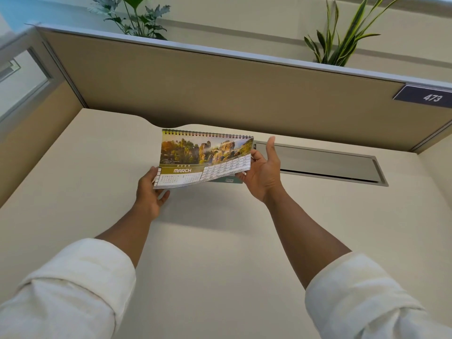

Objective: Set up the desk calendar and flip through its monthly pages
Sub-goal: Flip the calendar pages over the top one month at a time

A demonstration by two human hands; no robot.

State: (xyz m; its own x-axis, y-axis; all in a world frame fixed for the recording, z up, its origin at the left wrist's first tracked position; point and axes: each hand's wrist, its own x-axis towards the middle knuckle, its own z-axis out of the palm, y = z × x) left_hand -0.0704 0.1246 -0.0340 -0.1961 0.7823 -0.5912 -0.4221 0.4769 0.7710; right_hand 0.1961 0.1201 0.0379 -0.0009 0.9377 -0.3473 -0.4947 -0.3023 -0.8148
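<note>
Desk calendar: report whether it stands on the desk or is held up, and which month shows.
Held up: the desk calendar sits between the left hand and right hand, its shadow on the desk. March shows.

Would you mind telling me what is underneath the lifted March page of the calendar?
Beneath the March page, more page edges fan out at its lower edge, and a teal corner of the calendar's base shows near the right hand. The rest is covered.

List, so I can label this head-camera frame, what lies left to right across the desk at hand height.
Left hand → desk calendar showing March → right hand → grey cable-tray flap set into the desk.
</note>
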